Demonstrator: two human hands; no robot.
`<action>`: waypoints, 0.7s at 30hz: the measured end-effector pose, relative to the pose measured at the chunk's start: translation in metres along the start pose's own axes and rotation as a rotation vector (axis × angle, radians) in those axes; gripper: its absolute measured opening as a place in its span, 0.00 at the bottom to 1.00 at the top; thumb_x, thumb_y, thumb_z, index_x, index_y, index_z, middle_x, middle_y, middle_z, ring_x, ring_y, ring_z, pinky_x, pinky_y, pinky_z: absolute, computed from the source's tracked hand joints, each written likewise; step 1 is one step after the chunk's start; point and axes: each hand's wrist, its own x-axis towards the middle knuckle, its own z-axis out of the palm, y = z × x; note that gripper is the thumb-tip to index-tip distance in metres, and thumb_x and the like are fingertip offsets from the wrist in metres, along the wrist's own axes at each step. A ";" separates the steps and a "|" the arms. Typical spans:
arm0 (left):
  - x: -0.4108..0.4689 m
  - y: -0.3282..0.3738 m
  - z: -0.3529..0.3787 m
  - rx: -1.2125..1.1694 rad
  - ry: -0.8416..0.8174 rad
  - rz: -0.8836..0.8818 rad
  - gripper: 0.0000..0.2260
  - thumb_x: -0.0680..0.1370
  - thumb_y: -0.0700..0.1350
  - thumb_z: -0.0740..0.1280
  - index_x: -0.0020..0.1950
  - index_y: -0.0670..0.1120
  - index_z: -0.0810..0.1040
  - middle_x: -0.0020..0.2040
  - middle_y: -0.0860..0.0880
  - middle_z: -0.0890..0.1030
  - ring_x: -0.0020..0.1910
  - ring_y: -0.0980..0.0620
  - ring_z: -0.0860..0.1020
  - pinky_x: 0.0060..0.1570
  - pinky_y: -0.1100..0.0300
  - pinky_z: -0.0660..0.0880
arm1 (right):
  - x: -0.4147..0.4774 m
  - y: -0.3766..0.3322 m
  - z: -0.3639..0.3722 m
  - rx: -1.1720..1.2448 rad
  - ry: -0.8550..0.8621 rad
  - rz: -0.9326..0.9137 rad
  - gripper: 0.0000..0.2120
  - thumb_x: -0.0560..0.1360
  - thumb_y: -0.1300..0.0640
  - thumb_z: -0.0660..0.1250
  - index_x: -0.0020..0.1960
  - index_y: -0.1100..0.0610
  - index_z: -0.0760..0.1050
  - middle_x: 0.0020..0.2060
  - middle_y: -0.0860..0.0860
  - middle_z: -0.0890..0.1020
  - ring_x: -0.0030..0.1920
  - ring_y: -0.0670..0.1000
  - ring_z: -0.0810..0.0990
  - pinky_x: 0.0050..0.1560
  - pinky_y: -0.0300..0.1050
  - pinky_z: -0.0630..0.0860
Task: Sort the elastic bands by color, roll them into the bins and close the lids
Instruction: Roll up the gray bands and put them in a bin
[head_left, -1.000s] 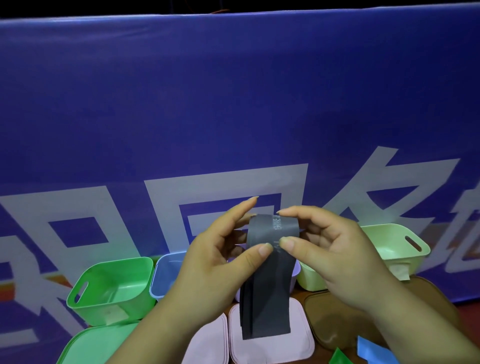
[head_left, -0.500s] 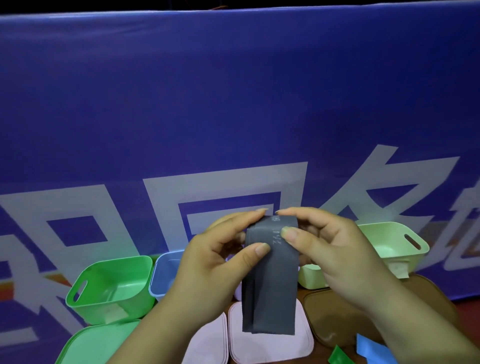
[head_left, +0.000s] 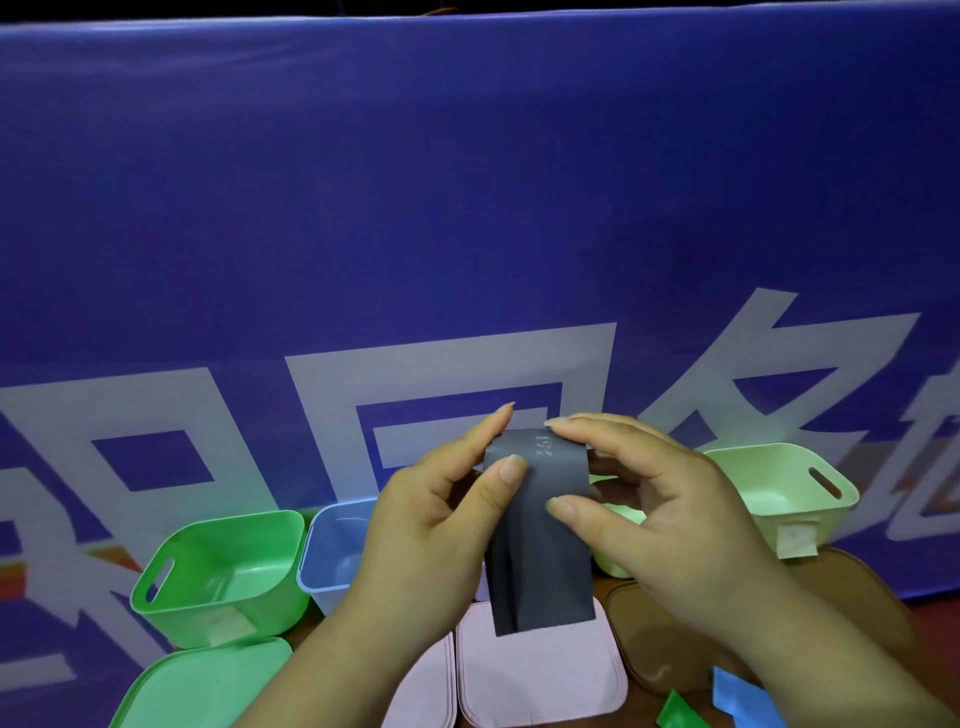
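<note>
I hold a dark grey elastic band (head_left: 540, 561) up in front of me, its top curled over and its tail hanging down. My left hand (head_left: 431, 525) pinches its upper left edge with thumb and forefinger. My right hand (head_left: 654, 509) pinches the top right, thumb on the band's front face. Behind them stand open bins: a green bin (head_left: 223, 571), a light blue bin (head_left: 337, 551) and a pale green bin (head_left: 779, 488). Whatever bin stands behind the band is hidden.
Loose lids lie in front: a green lid (head_left: 202, 680), two pink lids (head_left: 540, 675) and a brown lid (head_left: 660, 639). A blue band (head_left: 737, 696) and a green band (head_left: 675, 714) show at the bottom right. A blue banner (head_left: 467, 208) backs the bins.
The hanging tail has become shorter as the band's top rolled further. My right thumb slid down the band's front; my left forefinger lifted off the top.
</note>
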 end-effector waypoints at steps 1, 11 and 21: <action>0.000 0.001 0.001 -0.002 0.005 -0.007 0.20 0.74 0.54 0.66 0.66 0.61 0.76 0.52 0.64 0.84 0.53 0.66 0.79 0.43 0.75 0.74 | 0.000 0.001 0.000 -0.005 -0.002 -0.005 0.22 0.70 0.49 0.73 0.61 0.36 0.75 0.58 0.32 0.77 0.61 0.41 0.77 0.54 0.33 0.78; -0.002 0.004 0.002 0.061 -0.045 -0.038 0.22 0.75 0.58 0.62 0.69 0.66 0.71 0.50 0.70 0.81 0.54 0.71 0.76 0.43 0.78 0.72 | -0.002 0.006 0.004 0.025 -0.003 0.051 0.19 0.70 0.51 0.72 0.59 0.40 0.77 0.54 0.38 0.81 0.57 0.46 0.80 0.53 0.40 0.81; -0.004 -0.003 -0.006 0.021 -0.185 -0.017 0.26 0.73 0.53 0.69 0.68 0.71 0.69 0.62 0.59 0.79 0.60 0.53 0.79 0.56 0.55 0.80 | 0.002 0.005 0.002 0.337 0.013 0.247 0.15 0.72 0.54 0.75 0.58 0.49 0.80 0.50 0.46 0.85 0.52 0.49 0.84 0.48 0.43 0.82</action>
